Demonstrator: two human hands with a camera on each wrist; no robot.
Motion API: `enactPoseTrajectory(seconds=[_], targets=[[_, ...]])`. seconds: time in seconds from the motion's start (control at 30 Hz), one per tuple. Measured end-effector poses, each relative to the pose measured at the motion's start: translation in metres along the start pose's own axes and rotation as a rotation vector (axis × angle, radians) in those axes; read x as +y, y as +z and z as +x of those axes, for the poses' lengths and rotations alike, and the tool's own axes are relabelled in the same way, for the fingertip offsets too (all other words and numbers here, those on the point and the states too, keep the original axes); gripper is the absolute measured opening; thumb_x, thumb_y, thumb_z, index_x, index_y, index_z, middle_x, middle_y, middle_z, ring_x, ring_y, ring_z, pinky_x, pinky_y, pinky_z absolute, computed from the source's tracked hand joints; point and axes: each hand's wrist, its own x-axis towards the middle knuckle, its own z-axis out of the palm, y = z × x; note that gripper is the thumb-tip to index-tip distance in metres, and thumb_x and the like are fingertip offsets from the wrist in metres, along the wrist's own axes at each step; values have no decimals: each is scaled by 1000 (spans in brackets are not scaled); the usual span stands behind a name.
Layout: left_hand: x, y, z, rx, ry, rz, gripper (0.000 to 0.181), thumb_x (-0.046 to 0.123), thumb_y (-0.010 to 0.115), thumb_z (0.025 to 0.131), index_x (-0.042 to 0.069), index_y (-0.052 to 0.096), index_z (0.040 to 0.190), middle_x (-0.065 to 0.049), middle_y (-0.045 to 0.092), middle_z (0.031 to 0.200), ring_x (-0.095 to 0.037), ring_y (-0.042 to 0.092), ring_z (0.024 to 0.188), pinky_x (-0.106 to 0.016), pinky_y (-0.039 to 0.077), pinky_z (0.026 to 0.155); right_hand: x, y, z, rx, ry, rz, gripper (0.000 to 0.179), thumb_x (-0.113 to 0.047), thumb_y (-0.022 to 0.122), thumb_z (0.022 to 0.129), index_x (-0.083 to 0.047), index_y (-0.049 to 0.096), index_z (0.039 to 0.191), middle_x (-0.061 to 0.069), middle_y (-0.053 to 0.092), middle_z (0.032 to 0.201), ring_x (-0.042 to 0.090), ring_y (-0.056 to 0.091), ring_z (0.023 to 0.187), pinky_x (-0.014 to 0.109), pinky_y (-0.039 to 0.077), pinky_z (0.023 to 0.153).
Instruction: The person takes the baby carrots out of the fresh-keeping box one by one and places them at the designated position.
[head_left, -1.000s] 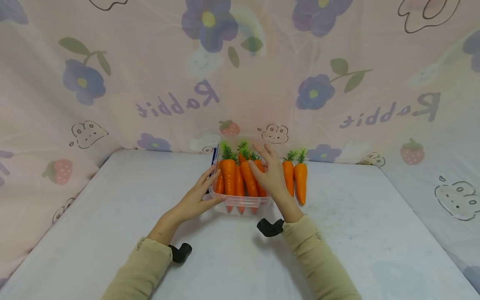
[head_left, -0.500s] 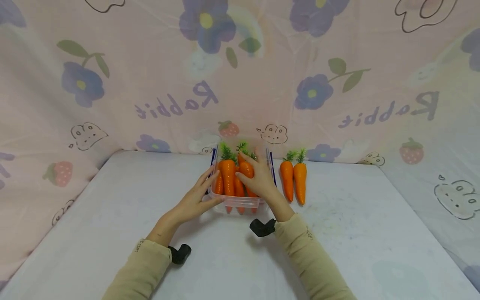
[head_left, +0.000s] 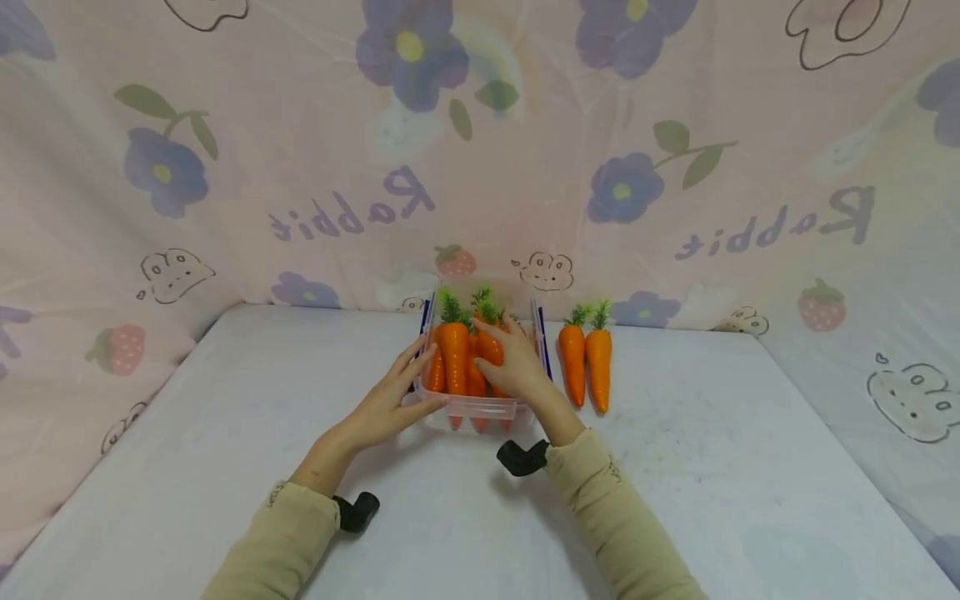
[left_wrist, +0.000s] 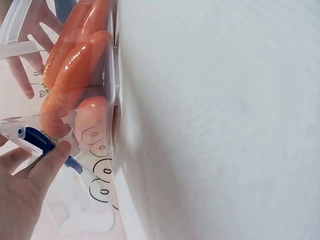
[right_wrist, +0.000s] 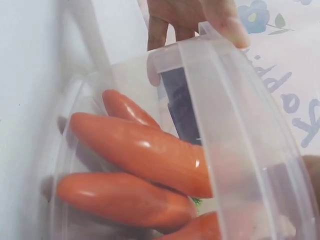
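Observation:
A clear plastic box with dark blue side latches holds several orange carrots with green feathery tops. My left hand rests against the box's left side, fingers extended and thumb along the front rim; a blue latch lies by its fingers in the left wrist view. Over the carrots on the right side of the box is my right hand, fingers spread, fingertips right at the carrots' upper ends. Through the clear wall, the right wrist view shows carrot tips pointing toward the box's near end.
Two more carrots lie side by side on the white table, right of the box. Behind the table hangs a pink cloth printed with flowers and rabbits. Each wrist carries a black camera mount.
My right hand has moved left and slightly down, from the box's right edge to over the carrots inside. The left hand has stayed at the box's left side.

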Motion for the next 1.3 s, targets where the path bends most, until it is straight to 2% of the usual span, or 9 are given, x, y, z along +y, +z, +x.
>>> enactPoseTrajectory(seconds=[0.1,0.4,0.57,0.7,0.8,0.93,1.03,1.2,1.3], targets=[[0,0,0,1,2,3,78,36,62,93,12,21,154,-5,2,163,-42,24,142,-67,30,105,-1,0,0,-14,9,-19,58,-14,66,88,-15,47,143,27,21,155,46,26,140,65,25,108],[-1,1,2,-8,12,-7,78,34,62,93,13,18,155,-4,1,163,-43,22,143,-68,28,106,-3,-1,2,-121,83,-133,63,-5,67,83,-15,48,143,27,19,155,43,33,138,52,42,103],[1,0,3,-11,7,-16,79,34,63,93,13,18,155,-5,1,163,-43,22,143,-66,29,106,-4,-1,3,-143,108,-152,71,5,62,78,-16,46,144,24,16,157,42,34,137,42,54,86],[2,0,3,-13,-1,-8,80,35,63,93,12,18,154,-5,1,163,-42,22,143,-65,29,106,-4,-2,3,-137,97,-138,74,9,60,76,-15,46,144,24,15,157,43,37,135,36,57,75],[1,0,3,-13,-8,-9,80,35,63,92,13,18,154,-4,1,163,-41,23,143,-64,30,106,-2,-2,2,-107,65,-119,69,6,61,79,-14,46,144,25,17,157,43,35,136,43,55,86],[2,0,3,-11,-4,-13,80,35,64,92,14,19,154,-3,2,163,-41,25,142,-64,32,105,-1,-2,0,-48,18,-93,63,-1,61,83,-13,47,143,26,21,155,41,25,142,57,37,105],[2,0,2,-8,-1,-7,79,36,63,92,14,19,154,-4,2,163,-42,27,141,-64,33,105,0,-1,0,-2,1,-61,61,-5,60,84,-13,47,143,26,22,155,42,22,143,63,27,109],[1,-1,1,-10,-8,-13,79,36,63,92,14,19,155,-4,1,163,-41,25,142,-64,32,105,0,0,0,95,-15,18,57,-10,59,87,-15,48,142,23,22,156,44,33,137,65,22,110],[0,-1,1,-10,-9,-10,79,36,62,93,14,19,155,-5,1,163,-42,25,142,-64,32,105,-1,0,-1,203,-55,74,52,-11,58,89,-14,50,141,25,27,153,46,38,133,65,28,108]])
